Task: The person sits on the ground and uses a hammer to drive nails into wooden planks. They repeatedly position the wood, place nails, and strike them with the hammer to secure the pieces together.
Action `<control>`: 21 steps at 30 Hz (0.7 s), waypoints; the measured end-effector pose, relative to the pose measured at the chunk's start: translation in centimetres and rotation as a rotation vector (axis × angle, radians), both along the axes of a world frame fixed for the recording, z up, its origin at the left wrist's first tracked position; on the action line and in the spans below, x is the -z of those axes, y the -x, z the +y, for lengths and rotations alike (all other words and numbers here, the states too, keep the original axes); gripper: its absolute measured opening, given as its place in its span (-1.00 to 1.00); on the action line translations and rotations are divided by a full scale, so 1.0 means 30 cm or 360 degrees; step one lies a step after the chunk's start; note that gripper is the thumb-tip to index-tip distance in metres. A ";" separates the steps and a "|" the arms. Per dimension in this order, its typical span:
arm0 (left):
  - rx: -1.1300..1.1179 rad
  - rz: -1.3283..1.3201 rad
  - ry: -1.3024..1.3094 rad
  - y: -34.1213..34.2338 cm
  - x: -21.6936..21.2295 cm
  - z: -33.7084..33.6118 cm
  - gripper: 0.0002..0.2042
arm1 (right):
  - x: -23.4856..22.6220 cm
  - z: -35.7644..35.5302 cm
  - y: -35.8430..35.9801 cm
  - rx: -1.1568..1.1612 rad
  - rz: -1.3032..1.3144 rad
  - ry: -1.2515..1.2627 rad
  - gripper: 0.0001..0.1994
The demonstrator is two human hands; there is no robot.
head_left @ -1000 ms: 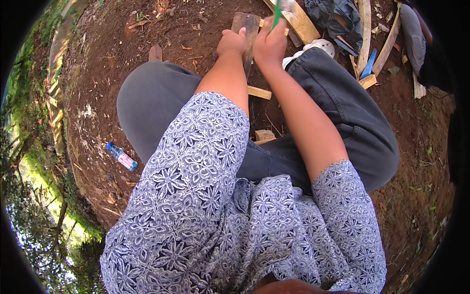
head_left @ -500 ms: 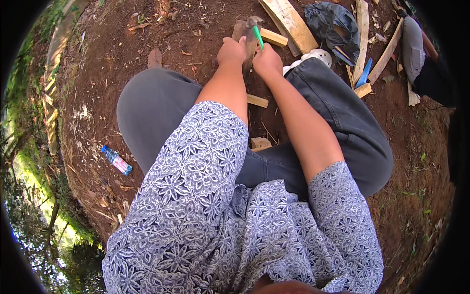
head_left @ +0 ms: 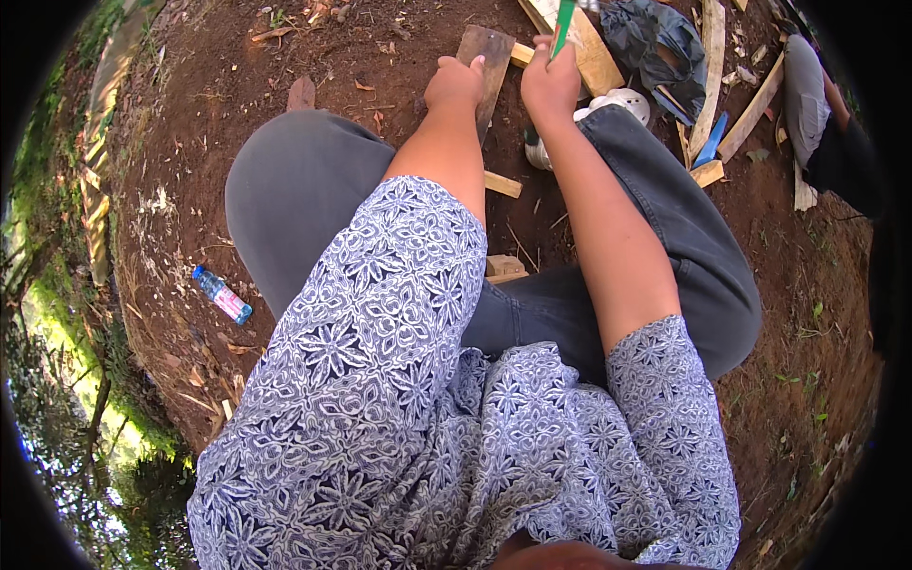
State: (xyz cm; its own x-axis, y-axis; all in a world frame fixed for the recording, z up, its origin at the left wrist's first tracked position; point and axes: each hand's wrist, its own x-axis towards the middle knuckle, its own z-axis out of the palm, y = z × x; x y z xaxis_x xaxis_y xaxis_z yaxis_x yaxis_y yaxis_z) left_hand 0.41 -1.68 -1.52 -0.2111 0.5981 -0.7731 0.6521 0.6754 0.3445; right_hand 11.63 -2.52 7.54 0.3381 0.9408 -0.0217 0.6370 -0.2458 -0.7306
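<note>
My right hand is closed around a hammer, whose green handle points up past the top edge of the view. The hammer's head is mostly cut off and blurred there. My left hand grips the left edge of a dark brown wooden board, thumb on the board and the other fingers partly hidden. The board lies tilted between my legs. A lighter wood strip sticks out from its right side. Any nail on the board is too small to make out.
Pale planks, a dark plastic bag and a blue tool-like piece lie at the far right. Small wood blocks rest between my legs. A water bottle lies left. Another person's leg shows far right.
My right hand has lifted the hammer up and away from the board, slightly to the right. My left hand stays on the board, slightly farther up in the view.
</note>
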 end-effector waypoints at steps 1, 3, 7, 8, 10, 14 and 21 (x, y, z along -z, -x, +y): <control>0.0006 -0.0005 -0.0011 -0.011 -0.002 0.004 -0.32 | -0.034 0.022 0.013 0.0022 0.0077 -0.0118 -0.75; 0.0012 -0.0010 -0.0029 -0.022 -0.014 0.001 -0.32 | -0.044 -0.002 0.029 0.0063 0.0144 -0.0145 -0.72; 0.0007 -0.0094 -0.0027 -0.011 -0.017 -0.005 -0.25 | 0.069 -0.151 -0.018 0.0113 0.0058 0.0374 -0.59; 0.0012 -0.0073 -0.0041 -0.004 -0.021 -0.011 -0.25 | 0.077 -0.148 -0.051 0.0092 0.0009 0.0545 -0.56; 0.0063 -0.0038 -0.0075 -0.014 -0.029 -0.011 -0.25 | 0.065 -0.104 -0.132 0.0063 -0.0070 0.0605 -0.51; 0.0233 0.0147 -0.0229 0.002 -0.001 0.043 -0.23 | 0.074 0.137 -0.307 -0.0022 -0.0128 0.0067 -0.50; 0.0833 0.0264 -0.0538 0.110 -0.077 0.298 -0.30 | -0.245 0.524 -0.490 -0.0300 -0.0026 0.0012 -0.58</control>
State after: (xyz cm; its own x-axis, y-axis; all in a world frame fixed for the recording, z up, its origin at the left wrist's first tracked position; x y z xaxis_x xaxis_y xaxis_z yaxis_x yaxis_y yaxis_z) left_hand -2.88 7.27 0.78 0.0743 0.8593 -0.5061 0.9287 0.1252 0.3490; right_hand 26.33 13.20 14.88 0.1561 0.9874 -0.0250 0.6839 -0.1263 -0.7186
